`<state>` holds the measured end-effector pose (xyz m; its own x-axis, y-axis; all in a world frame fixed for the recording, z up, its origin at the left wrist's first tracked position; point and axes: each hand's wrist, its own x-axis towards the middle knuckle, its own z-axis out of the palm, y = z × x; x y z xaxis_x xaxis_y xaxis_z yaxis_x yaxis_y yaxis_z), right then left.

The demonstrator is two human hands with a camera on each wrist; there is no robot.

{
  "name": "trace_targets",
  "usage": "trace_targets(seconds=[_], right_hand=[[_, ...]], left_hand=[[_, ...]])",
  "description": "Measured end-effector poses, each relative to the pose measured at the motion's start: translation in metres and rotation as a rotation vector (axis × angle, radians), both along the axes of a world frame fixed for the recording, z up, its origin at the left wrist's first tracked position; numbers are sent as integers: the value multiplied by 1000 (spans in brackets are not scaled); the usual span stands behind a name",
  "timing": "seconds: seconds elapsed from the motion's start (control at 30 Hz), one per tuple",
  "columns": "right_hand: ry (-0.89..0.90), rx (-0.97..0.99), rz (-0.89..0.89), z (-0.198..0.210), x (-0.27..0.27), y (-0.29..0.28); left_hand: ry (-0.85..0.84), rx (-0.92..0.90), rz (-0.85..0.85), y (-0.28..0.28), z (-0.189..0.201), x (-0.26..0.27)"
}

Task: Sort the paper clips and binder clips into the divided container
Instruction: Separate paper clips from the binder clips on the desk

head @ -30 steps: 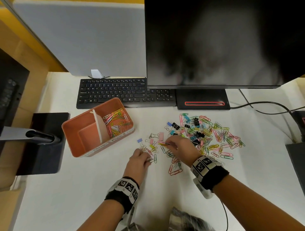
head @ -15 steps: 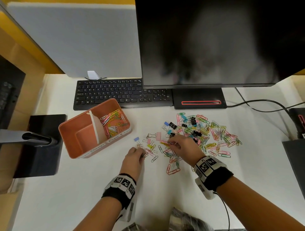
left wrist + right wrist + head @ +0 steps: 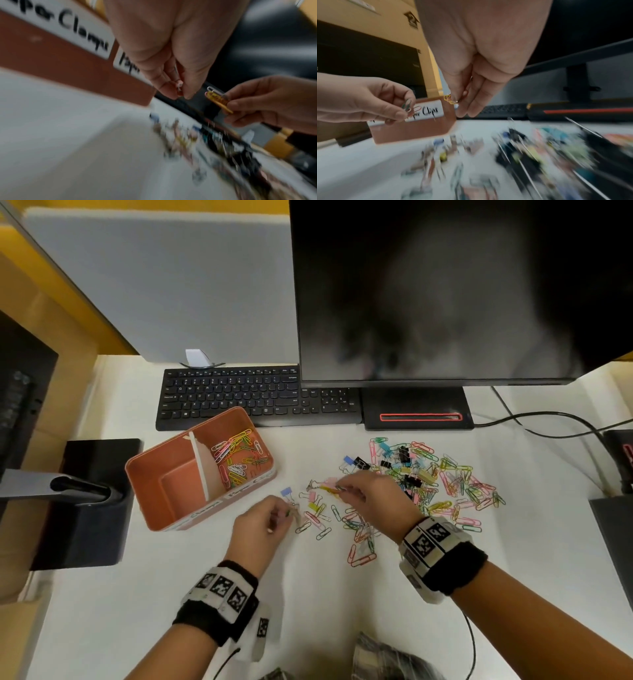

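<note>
An orange divided container (image 3: 161,508) stands left of centre; its right compartment holds several coloured paper clips (image 3: 236,460), its left compartment looks bare. A heap of paper clips and binder clips (image 3: 428,484) is spread over the white desk. My left hand (image 3: 286,513) is raised just above the desk and pinches a few paper clips (image 3: 408,106). My right hand (image 3: 342,489) pinches a small bunch of yellow and orange paper clips (image 3: 217,100) over the heap's left edge. The container's front wall carries labels (image 3: 426,112).
A black keyboard (image 3: 253,398) lies behind the container. The monitor's stand base (image 3: 416,412) is behind the heap. A black stand base (image 3: 85,501) is to the left, and cables (image 3: 548,422) run off to the right.
Both hands have lifted off the desk with clips pinched in them. The left hand has drawn slightly left toward the container.
</note>
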<state>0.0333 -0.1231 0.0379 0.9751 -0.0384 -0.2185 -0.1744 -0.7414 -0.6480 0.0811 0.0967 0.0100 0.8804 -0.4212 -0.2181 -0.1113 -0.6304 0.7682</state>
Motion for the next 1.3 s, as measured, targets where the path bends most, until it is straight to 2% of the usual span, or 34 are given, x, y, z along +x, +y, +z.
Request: trace_targets(seconds=[0.13, 0.2, 0.27, 0.33, 0.43, 0.53, 0.6, 0.67, 0.77, 0.9, 1.1, 1.3], right_hand=[[-125, 47, 53, 25, 51, 35], [-127, 78, 72, 29, 79, 59], [-78, 132, 65, 32, 96, 75], [-53, 173, 30, 32, 97, 76], [-14, 128, -27, 22, 70, 53], [166, 86, -60, 1, 20, 25], [280, 109, -98, -15, -13, 14], [314, 79, -102, -29, -39, 7], [350, -25, 1, -46, -57, 2], [316, -174, 130, -60, -53, 3], [252, -153, 91, -69, -33, 0], [171, -254, 118, -76, -25, 2]], left_hand=[[-134, -33, 182, 19, 46, 43], [-112, -28, 263, 28, 56, 67], [-96, 60, 279, 34, 58, 82], [-176, 184, 183, 35, 59, 82], [-277, 85, 41, 28, 57, 59], [-137, 39, -177, 14, 36, 24], [-61, 86, -318, 2, 13, 5], [-40, 174, -408, -12, -7, -7], [-69, 297, -440, -29, -28, -13], [-99, 397, -460, -42, -43, -11], [-283, 412, -528, -46, -51, -4], [-240, 423, -500, -55, -50, -1]])
